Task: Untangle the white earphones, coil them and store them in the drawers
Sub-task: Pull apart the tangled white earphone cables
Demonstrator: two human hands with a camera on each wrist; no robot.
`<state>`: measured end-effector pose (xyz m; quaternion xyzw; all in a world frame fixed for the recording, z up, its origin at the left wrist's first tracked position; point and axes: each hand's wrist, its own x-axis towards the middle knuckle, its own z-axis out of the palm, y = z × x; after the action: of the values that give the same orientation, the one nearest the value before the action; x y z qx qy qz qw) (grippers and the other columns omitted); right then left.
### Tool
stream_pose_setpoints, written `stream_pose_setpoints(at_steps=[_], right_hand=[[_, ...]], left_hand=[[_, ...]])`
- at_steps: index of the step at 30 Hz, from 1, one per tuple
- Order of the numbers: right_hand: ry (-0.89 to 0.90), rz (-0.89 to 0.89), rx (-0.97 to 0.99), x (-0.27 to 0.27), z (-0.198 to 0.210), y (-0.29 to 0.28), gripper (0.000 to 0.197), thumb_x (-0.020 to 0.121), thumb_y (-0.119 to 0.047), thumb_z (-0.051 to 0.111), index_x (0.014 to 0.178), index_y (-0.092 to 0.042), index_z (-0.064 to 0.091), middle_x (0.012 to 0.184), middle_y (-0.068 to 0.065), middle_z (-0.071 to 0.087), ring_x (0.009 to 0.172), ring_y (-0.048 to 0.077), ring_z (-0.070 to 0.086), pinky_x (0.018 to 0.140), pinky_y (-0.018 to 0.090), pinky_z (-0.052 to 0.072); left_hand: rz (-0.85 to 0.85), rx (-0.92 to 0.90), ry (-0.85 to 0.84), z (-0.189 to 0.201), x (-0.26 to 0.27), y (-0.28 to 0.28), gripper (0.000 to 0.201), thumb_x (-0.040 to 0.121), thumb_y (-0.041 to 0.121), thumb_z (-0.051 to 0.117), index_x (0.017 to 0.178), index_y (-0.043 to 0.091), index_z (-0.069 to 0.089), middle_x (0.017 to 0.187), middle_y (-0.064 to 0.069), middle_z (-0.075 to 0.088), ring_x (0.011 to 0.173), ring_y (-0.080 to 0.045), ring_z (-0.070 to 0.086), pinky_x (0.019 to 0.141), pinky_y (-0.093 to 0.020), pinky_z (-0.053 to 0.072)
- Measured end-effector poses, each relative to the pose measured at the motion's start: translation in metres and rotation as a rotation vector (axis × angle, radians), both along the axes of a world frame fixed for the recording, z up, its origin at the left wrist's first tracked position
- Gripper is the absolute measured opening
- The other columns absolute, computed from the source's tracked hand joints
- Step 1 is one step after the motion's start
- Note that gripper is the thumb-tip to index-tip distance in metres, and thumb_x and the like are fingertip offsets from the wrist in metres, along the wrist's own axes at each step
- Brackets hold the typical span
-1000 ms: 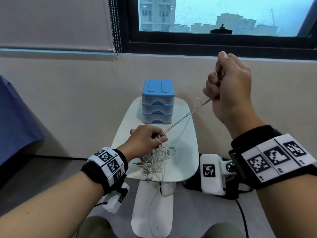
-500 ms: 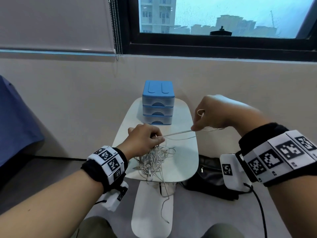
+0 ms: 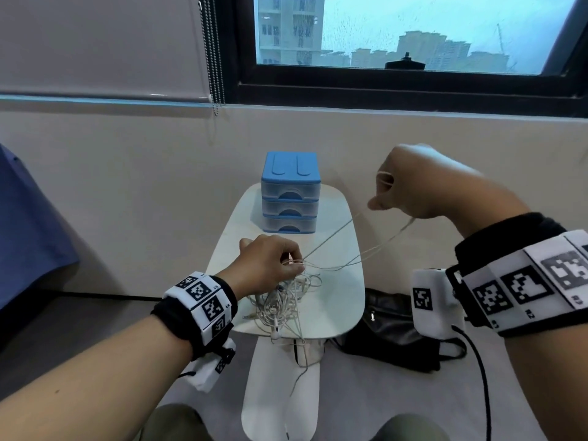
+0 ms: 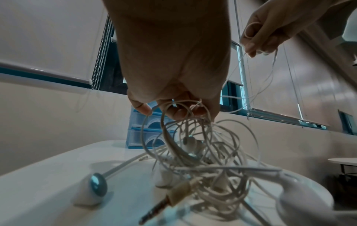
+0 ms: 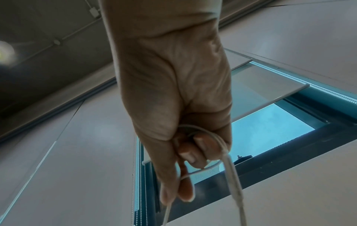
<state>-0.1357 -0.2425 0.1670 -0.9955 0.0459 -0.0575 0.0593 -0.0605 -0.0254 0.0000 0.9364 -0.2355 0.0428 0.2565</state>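
Head view: left hand [image 3: 267, 265] pinching strands at top of white earphones [image 3: 283, 305] tangle, heaped on near part of small white table [image 3: 337, 300], some cord dangling over near edge. Right hand [image 3: 416, 186] raised up and to the right, curled round a loop of cord, well apart from left. Freed cord [image 3: 331, 246] running slack from tangle up-right to right hand. Blue drawers [image 3: 290, 194] beyond tangle, all shut. Left hand nearer the tangle.

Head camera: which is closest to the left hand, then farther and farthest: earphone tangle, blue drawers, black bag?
1. Earphone tangle, in and beneath the left hand.
2. Blue drawers, behind it on the table.
3. Black bag, on the floor, right.
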Motion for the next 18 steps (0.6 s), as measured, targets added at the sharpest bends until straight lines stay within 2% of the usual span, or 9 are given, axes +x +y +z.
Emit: stream_pose_setpoints(at_steps=[3, 6, 10, 12, 13, 14, 15, 17, 18], right_hand=[[-0.126, 0.049, 0.127, -0.001, 0.004, 0.001, 0.032, 0.090, -0.033, 0.077, 0.070, -0.011, 0.064, 0.071, 0.005, 0.055, 0.058, 0.019, 0.047, 0.050, 0.026, 0.034], [-0.394, 0.127, 0.590, 0.000, -0.002, 0.004, 0.028, 0.097, -0.032, 0.068, 0.085, -0.007, 0.069, 0.071, 0.001, 0.056, 0.059, 0.013, 0.046, 0.054, 0.024, 0.037], [-0.774, 0.235, 0.924, -0.002, 0.007, 0.008, 0.027, 0.102, -0.035, 0.059, 0.079, -0.019, 0.061, 0.081, -0.007, 0.060, 0.075, 0.003, 0.052, 0.070, 0.023, 0.041], [-0.891, 0.322, 1.235, -0.007, 0.015, 0.008, 0.024, 0.106, -0.030, 0.051, 0.085, -0.019, 0.054, 0.087, -0.002, 0.066, 0.083, 0.007, 0.063, 0.081, 0.027, 0.047], [-0.890, 0.379, 1.443, -0.010, 0.019, 0.007, 0.022, 0.107, -0.028, 0.046, 0.091, -0.015, 0.052, 0.090, 0.004, 0.068, 0.087, 0.015, 0.068, 0.087, 0.033, 0.051], [-0.845, 0.442, 1.648, -0.013, 0.021, 0.007, 0.022, 0.108, -0.026, 0.044, 0.094, -0.011, 0.050, 0.084, 0.008, 0.065, 0.079, 0.022, 0.068, 0.082, 0.038, 0.056], [-0.771, 0.465, 1.779, -0.016, 0.021, 0.008, 0.023, 0.108, -0.025, 0.044, 0.091, -0.011, 0.049, 0.072, 0.007, 0.056, 0.062, 0.021, 0.059, 0.069, 0.036, 0.056], [-0.591, 0.356, 1.751, -0.014, 0.013, 0.013, 0.027, 0.106, -0.027, 0.050, 0.080, -0.022, 0.043, 0.060, -0.002, 0.034, 0.046, 0.012, 0.029, 0.044, 0.025, 0.038], [-0.491, 0.291, 1.656, -0.009, 0.005, 0.015, 0.030, 0.104, -0.029, 0.056, 0.079, -0.025, 0.041, 0.057, -0.006, 0.030, 0.044, 0.010, 0.022, 0.040, 0.021, 0.028]], left_hand=[[-0.006, 0.008, 0.000, 0.002, -0.001, -0.001, 0.012, 0.091, 0.040, 0.073, 0.086, 0.029, 0.071, 0.071, 0.014, 0.061, 0.074, 0.002, 0.052, 0.091, -0.038, 0.030], [-0.021, 0.002, 0.009, 0.002, -0.002, 0.000, 0.016, 0.090, 0.042, 0.074, 0.079, 0.032, 0.066, 0.067, 0.013, 0.057, 0.070, 0.001, 0.050, 0.089, -0.037, 0.031], [-0.027, -0.003, 0.012, -0.001, -0.001, 0.004, 0.018, 0.091, 0.045, 0.072, 0.078, 0.033, 0.065, 0.066, 0.012, 0.057, 0.070, 0.000, 0.051, 0.090, -0.039, 0.033], [-0.040, -0.014, 0.027, -0.002, -0.001, 0.005, 0.017, 0.091, 0.045, 0.073, 0.079, 0.034, 0.067, 0.065, 0.014, 0.058, 0.071, 0.000, 0.053, 0.093, -0.039, 0.034], [-0.051, -0.025, 0.038, -0.002, -0.001, 0.006, 0.016, 0.090, 0.045, 0.073, 0.079, 0.036, 0.068, 0.063, 0.017, 0.058, 0.070, 0.001, 0.053, 0.094, -0.040, 0.034], [-0.067, -0.045, 0.050, -0.002, -0.002, 0.006, 0.015, 0.091, 0.044, 0.074, 0.078, 0.037, 0.068, 0.060, 0.021, 0.057, 0.068, 0.002, 0.053, 0.094, -0.040, 0.034], [-0.081, -0.074, 0.062, -0.002, -0.002, 0.006, 0.016, 0.091, 0.041, 0.074, 0.077, 0.038, 0.068, 0.057, 0.024, 0.056, 0.065, 0.004, 0.052, 0.093, -0.040, 0.035], [-0.098, -0.158, 0.067, -0.003, -0.001, 0.006, 0.019, 0.092, 0.036, 0.074, 0.074, 0.039, 0.068, 0.056, 0.026, 0.055, 0.061, 0.005, 0.050, 0.086, -0.041, 0.037], [-0.101, -0.201, 0.060, -0.003, -0.001, 0.006, 0.019, 0.092, 0.036, 0.074, 0.074, 0.039, 0.069, 0.057, 0.025, 0.056, 0.060, 0.004, 0.050, 0.083, -0.041, 0.037]])
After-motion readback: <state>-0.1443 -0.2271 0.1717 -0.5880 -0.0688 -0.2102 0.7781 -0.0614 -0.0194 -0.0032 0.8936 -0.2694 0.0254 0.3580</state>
